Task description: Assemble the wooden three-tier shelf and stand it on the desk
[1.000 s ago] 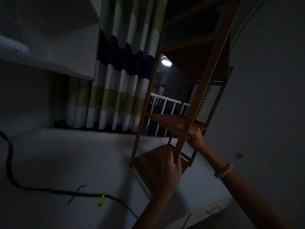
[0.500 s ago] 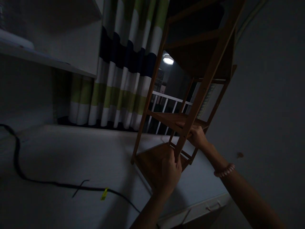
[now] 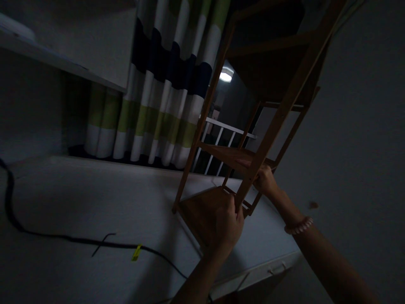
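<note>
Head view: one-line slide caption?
In dim light, the left hand and right hand grip a wooden rack over a white tabletop, striped curtain at left.

one head-worn camera looks forward and down, from near, at a wooden rack [image 3: 272, 134].

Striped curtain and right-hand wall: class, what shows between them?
In the head view, the wooden rack shows between the curtain and wall, with a white railing visible through its frame.

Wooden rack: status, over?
Left hand grips front post; right hand holds middle shelf. Wooden rack over white desktop. Black cable crosses desktop, left of rack.
</note>
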A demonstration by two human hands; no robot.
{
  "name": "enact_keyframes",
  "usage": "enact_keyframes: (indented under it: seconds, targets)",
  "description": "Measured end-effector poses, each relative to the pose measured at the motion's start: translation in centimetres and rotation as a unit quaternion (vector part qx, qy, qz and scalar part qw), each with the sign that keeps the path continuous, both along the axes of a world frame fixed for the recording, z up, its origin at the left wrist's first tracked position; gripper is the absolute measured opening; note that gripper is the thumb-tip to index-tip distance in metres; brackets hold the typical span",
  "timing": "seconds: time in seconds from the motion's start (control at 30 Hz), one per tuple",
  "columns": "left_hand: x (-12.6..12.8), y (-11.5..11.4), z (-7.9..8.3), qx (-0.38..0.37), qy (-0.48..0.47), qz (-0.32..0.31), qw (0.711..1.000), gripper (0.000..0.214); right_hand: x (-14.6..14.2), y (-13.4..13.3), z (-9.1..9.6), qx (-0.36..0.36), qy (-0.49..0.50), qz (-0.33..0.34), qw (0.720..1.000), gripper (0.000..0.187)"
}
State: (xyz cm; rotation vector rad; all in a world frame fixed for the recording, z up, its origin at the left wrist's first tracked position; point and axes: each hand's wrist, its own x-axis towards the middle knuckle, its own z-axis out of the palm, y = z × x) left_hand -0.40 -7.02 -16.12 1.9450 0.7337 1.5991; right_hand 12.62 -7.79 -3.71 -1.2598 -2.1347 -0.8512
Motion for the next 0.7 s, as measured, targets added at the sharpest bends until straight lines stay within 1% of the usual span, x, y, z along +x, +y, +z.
enact_keyframes:
  seconds: [0.13,0.27,0.33,0.47,0.5,0.6,0.7]
  targets:
    - [0.22,0.01,-0.23,-0.014,-0.007,-0.034,0.999,0.026,-0.12,-0.04,0.11,-0.006,0.012,0.016,1.000,0.046]
    - [-0.05,-0.14,-0.11,-0.006,-0.015,-0.057,0.998,0.024,-0.48,-0.24,0.23,-0.013,0.016,0.011,1.000,0.042]
    - [-0.20,-0.18,-0.04,0.005,-0.009,-0.050,0.999,0.024,-0.62,-0.31,0.28,-0.011,0.014,0.008,1.000,0.041]
    - [-0.13,-0.11,-0.22,0.041,0.000,-0.001,0.999,0.027,-0.82,-0.37,0.48,0.002,0.005,0.012,1.000,0.039]
    - [-0.06,-0.07,-0.28,0.045,0.001,0.002,0.999,0.027,-0.86,-0.41,0.55,0.003,0.003,0.014,1.000,0.039]
    - [0.05,-0.01,-0.30,0.044,-0.004,-0.019,0.999,0.024,-0.82,-0.58,0.69,-0.003,0.000,0.009,1.000,0.038]
    - [-0.04,-0.02,-0.12,0.037,-0.009,-0.027,0.999,0.023,-0.50,-0.73,0.62,-0.006,-0.004,-0.012,1.000,0.035]
